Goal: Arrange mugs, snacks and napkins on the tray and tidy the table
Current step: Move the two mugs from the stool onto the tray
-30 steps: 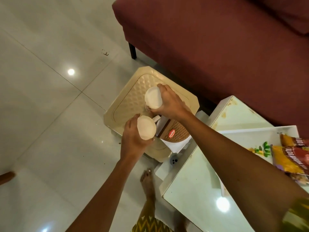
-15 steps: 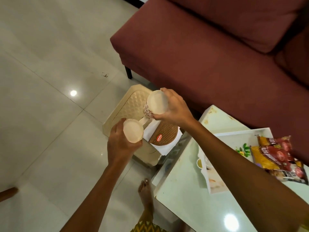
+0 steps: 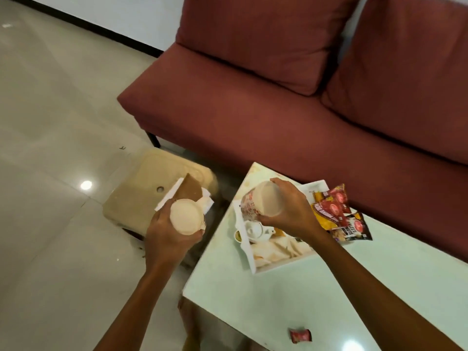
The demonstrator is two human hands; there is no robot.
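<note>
My left hand (image 3: 166,238) grips a cream mug (image 3: 186,217), held over the floor just left of the table. A second cream mug (image 3: 262,201) with red print is in the grip of my right hand (image 3: 291,211), above the left end of the white printed tray (image 3: 249,254) on the pale table (image 3: 291,295). Several red and yellow snack packets (image 3: 338,211) lie on the tray's far right edge. On the beige plastic stool (image 3: 152,191) to the left lie white napkins (image 3: 168,196) and a brown packet (image 3: 190,190).
A maroon sofa (image 3: 278,102) stands behind the table and stool. A small red wrapper (image 3: 300,335) lies near the table's front edge. A bare foot (image 3: 188,317) shows below the table's left corner. Glossy tiled floor spreads to the left.
Both hands lifted the mugs off the stool and carried them right. The right hand's mug now hovers over the tray; the view swung toward the table and sofa.
</note>
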